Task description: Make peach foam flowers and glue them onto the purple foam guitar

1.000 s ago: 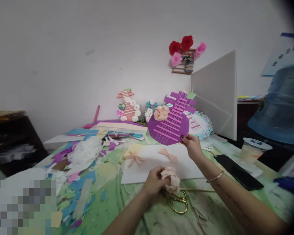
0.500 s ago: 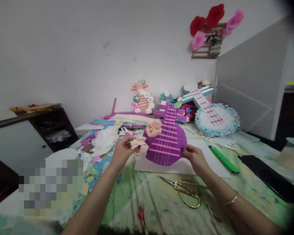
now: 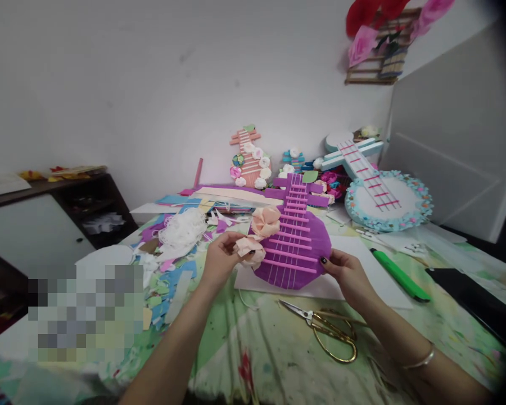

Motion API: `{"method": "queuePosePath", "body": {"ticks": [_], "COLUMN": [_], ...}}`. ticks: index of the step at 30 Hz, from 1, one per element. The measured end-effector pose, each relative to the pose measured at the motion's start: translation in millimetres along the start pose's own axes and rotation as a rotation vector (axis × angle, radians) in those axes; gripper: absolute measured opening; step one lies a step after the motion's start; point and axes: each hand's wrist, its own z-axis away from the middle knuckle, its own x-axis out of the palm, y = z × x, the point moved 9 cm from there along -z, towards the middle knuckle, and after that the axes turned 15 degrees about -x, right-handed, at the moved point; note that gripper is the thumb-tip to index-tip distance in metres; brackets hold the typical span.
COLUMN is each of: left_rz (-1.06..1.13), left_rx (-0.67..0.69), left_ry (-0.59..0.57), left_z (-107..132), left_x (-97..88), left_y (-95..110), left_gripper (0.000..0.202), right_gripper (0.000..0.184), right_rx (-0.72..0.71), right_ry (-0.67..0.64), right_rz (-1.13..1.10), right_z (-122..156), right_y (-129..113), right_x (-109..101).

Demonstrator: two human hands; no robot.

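Observation:
A purple paper lute point(image 3: 296, 242) with pink strings and one peach flower point(image 3: 265, 220) on it stands tilted over a white sheet point(image 3: 362, 275). My right hand point(image 3: 349, 275) pinches its lower right edge. My left hand point(image 3: 222, 260) is closed on a second peach paper flower point(image 3: 249, 248) and presses it against the lute's left side, just below the first flower.
Gold-handled scissors point(image 3: 329, 331) lie in front of the lute. A green marker point(image 3: 398, 274) and a black phone point(image 3: 476, 298) lie to the right. A white-and-blue paper lute point(image 3: 383, 197), a pink one point(image 3: 248, 160), paper scraps point(image 3: 168, 275) and white thread point(image 3: 181, 229) crowd the table's back and left.
My right hand brought the purple lute down towards me. My left hand lifted the peach flower off the table and set it against the lute's left side. The view swung left.

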Motion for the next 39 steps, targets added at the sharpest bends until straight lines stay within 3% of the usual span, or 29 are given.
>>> {"method": "queuePosePath", "body": {"ticks": [5,9,14,20,23,28,31,33,37,39], "left_rz": [-0.076,-0.071,0.023,0.081,0.094,0.07,0.032,-0.029,-0.101,-0.106], "left_rx": [0.022,0.022,-0.086,-0.149,-0.232,-0.366,-0.451,-0.547,-0.64,-0.637], "left_ry": [0.056,0.048,-0.059,-0.067,-0.073,-0.113,-0.142,-0.129,-0.113,-0.119], "left_z": [0.9,-1.0,-3.8,0.4,-1.2,-6.1,-5.5,-3.8,-4.5,-6.2], "left_x": [-4.6,-8.0,-2.0,2.1,3.2,7.7,11.0,9.4,5.6,5.6], "left_y": [0.1,-5.5,-19.8,-19.9,-29.5,-51.2,-61.6,-70.8,-81.1,-82.5], "left_gripper": [0.029,0.038,0.05,0.046,0.05,0.05,0.046,0.044,0.037,0.038], "right_gripper": [0.024,0.027,0.026,0.024,0.024,0.039,0.04,0.036,0.021,0.02], "right_rx": [0.005,0.033,0.06,0.084,0.111,0.156,0.133,0.061,-0.008,-0.057], "right_ry": [-0.043,-0.058,-0.066,-0.069,-0.081,-0.155,-0.252,-0.359,-0.268,-0.29], "right_rz": [0.001,-0.021,-0.021,-0.036,-0.032,0.015,0.186,0.538,0.785,0.861], "right_z": [2.8,5.5,7.4,8.7,10.3,10.3,9.3,10.8,31.1,50.6], "right_y": [0.1,2.5,4.5,4.9,3.3,3.5,2.0,-4.2,-27.3,-38.6], "right_x": [6.2,7.9,8.2,8.4,7.6,7.4,8.1,5.5,-9.8,-7.7]}}
